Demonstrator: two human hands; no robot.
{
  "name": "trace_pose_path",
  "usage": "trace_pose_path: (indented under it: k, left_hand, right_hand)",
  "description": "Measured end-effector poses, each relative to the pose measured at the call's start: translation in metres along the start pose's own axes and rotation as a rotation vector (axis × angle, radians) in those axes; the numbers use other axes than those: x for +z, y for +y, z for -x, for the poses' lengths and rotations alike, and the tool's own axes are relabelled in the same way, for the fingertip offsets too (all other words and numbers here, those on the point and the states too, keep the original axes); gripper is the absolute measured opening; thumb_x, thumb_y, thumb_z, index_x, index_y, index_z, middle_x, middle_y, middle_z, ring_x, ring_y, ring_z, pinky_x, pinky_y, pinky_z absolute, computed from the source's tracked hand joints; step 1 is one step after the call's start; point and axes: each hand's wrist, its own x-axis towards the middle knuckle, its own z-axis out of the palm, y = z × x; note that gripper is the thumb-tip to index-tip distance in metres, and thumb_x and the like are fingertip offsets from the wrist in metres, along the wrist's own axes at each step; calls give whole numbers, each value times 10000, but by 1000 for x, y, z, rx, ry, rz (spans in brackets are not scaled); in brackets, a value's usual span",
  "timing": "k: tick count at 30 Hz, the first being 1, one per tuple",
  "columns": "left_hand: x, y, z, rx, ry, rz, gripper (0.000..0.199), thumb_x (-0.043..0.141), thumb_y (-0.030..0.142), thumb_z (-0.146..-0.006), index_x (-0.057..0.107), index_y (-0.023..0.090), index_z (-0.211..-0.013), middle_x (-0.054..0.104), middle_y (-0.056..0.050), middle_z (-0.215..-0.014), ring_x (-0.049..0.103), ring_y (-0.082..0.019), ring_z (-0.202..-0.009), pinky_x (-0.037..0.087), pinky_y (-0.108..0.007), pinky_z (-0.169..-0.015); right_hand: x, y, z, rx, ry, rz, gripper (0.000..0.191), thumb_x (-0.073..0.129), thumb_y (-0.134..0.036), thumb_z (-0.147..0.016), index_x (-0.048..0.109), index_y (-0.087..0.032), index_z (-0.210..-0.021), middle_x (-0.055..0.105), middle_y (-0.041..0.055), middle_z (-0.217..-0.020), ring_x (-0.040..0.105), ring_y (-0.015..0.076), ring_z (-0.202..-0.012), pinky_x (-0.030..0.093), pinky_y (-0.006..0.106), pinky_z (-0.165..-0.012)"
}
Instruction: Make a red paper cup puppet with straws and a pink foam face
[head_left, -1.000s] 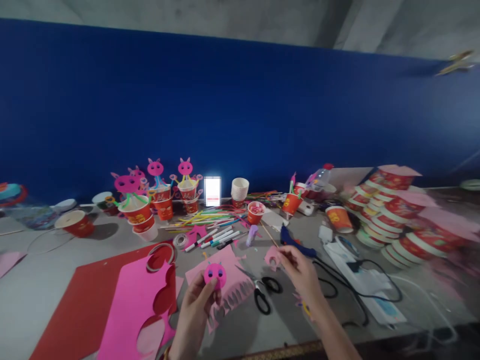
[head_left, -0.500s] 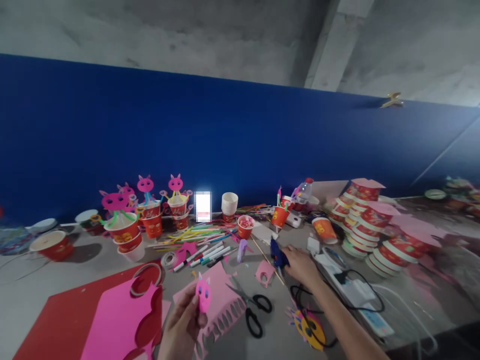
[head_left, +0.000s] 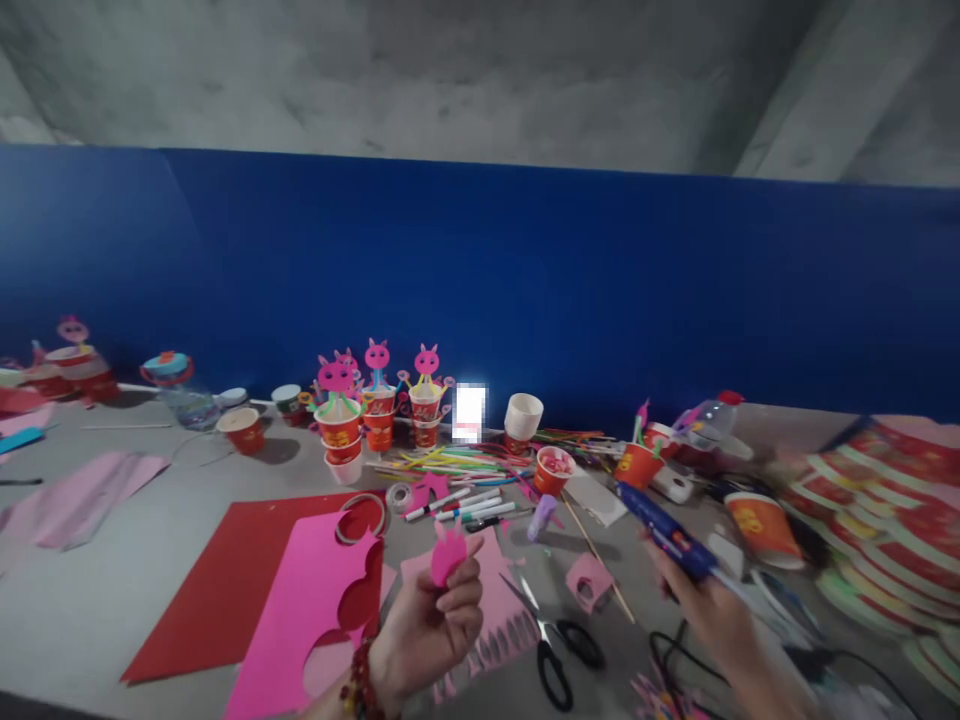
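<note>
My left hand (head_left: 439, 625), with a beaded bracelet at its wrist, pinches a small bright pink paper head with ears (head_left: 448, 553) above a light pink sheet with a cut edge (head_left: 491, 572). At the right, my right hand (head_left: 701, 600) is wrapped round a dark blue glue gun (head_left: 667, 530), its nozzle pointing up and left. Between the hands lie open black-handled scissors (head_left: 553, 640), a pink paper scrap with a hole (head_left: 589, 582) and a thin wooden stick (head_left: 600, 560).
Red card (head_left: 202, 590) and cut magenta paper (head_left: 281, 610) lie left. Behind are markers (head_left: 480, 508), coloured sticks (head_left: 442, 462), cups bearing pink paper figures (head_left: 341, 440) and a cup of pink bits (head_left: 555, 470). Stacked red cups (head_left: 892, 520) and cables (head_left: 675, 650) are right.
The view has swung left. The glue gun is now lifted off the table in my right hand. My left hand has turned, so the pink head shows a plain side instead of its eyes.
</note>
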Motion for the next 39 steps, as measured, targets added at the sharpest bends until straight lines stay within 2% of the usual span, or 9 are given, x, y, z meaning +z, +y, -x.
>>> trace_pose_path:
  k: [3,6,8,11,18,25,29,32,39]
  left_hand:
    - [5,-8,0,-10,7,87,233,515,-45,-844,542,72,-1044,332,89,-648,361,-18,-450,284,-134,-477]
    - [7,-14,2,-16,17,126,154,513,-37,-867,552,75,-966,323,95,-629,344,-11,-433,265,-128,-462]
    - [7,-16,4,-30,23,108,133,531,-26,-869,536,94,-811,315,93,-617,334,-3,-430,259,-123,-461]
    - [4,-15,7,-33,38,32,241,557,7,-873,482,114,-670,288,91,-606,311,2,-431,251,-120,-465]
    - [-1,-13,11,53,111,-177,255,556,60,-897,524,117,-651,253,81,-621,209,-27,-450,211,-148,-472]
    - [2,-14,11,50,99,-167,175,582,82,-873,607,110,-702,249,84,-612,191,-41,-455,228,-152,-468]
    - [2,-14,10,60,118,-201,78,595,89,-860,662,115,-830,226,89,-610,184,-46,-454,213,-159,-467]
    - [0,-13,10,53,105,-186,91,611,87,-850,674,105,-913,223,91,-621,191,-39,-453,212,-157,-469]
    - [1,-14,9,66,110,-221,57,607,104,-857,664,112,-853,215,90,-621,177,-40,-455,213,-163,-473]
  right_hand:
    - [11,-49,26,-15,-294,-169,375,505,-457,-911,579,-240,-614,638,28,-569,620,196,-522,547,272,-546]
    - [23,-96,41,-103,-391,-260,244,549,-436,-887,667,-222,-878,695,48,-712,574,178,-482,504,275,-490]
    - [29,-118,43,-186,-455,-218,136,579,-351,-872,638,-234,-832,657,24,-667,600,188,-547,497,275,-553]
    - [34,-137,40,-276,-536,-192,93,575,-275,-866,564,-234,-784,623,-2,-668,586,170,-579,450,259,-569]
    - [44,-141,40,-311,-601,-156,169,568,-325,-893,515,-224,-769,590,-19,-665,531,149,-566,355,254,-542]
    - [47,-145,39,-340,-557,-140,225,551,-337,-905,479,-226,-723,565,-25,-633,500,142,-530,321,256,-512]
    - [49,-144,39,-355,-548,-112,224,546,-342,-909,477,-226,-731,550,-26,-625,491,141,-524,322,256,-511]
    - [50,-143,39,-371,-522,-92,215,552,-345,-898,475,-227,-736,540,-28,-617,487,143,-520,321,257,-510]
    - [50,-142,40,-356,-520,-96,240,538,-298,-895,420,-230,-698,541,-22,-613,496,146,-519,322,257,-508]
